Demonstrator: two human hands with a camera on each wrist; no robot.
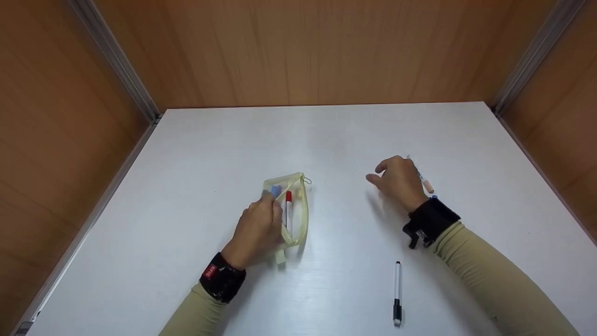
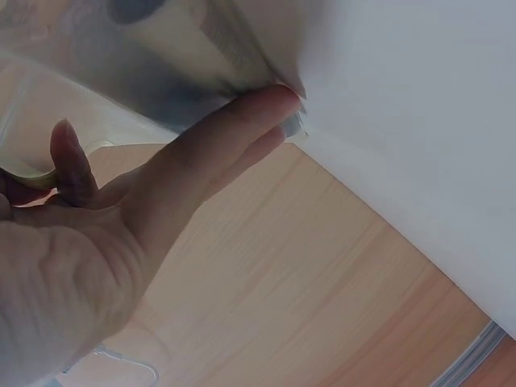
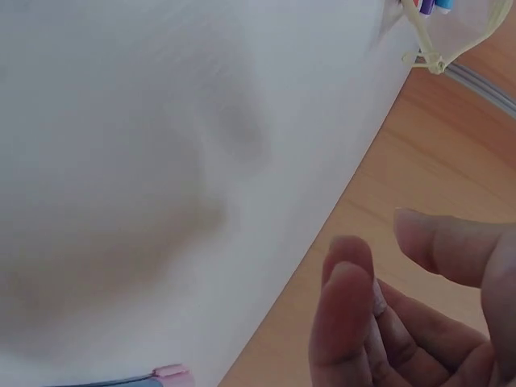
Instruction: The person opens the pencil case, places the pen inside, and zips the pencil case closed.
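A yellow mesh pouch (image 1: 298,212) lies left of the table's middle, its mouth open. Inside it are a red-capped marker (image 1: 288,210) and a blue-capped one (image 1: 276,190). My left hand (image 1: 261,219) holds the pouch by its left edge. In the left wrist view the left hand (image 2: 185,153) has its forefinger along the pouch (image 2: 185,48) and its thumb on the yellow rim. My right hand (image 1: 387,177) hovers to the right with loosely curled fingers (image 3: 347,282) and holds nothing. A pen with a pink end (image 1: 426,185) lies just behind it.
A white pen with a black cap (image 1: 397,291) lies near the front edge of the white table (image 1: 326,135), below my right forearm. Wooden walls close in the back and both sides. The pouch's zipper pull (image 3: 427,58) shows in the right wrist view.
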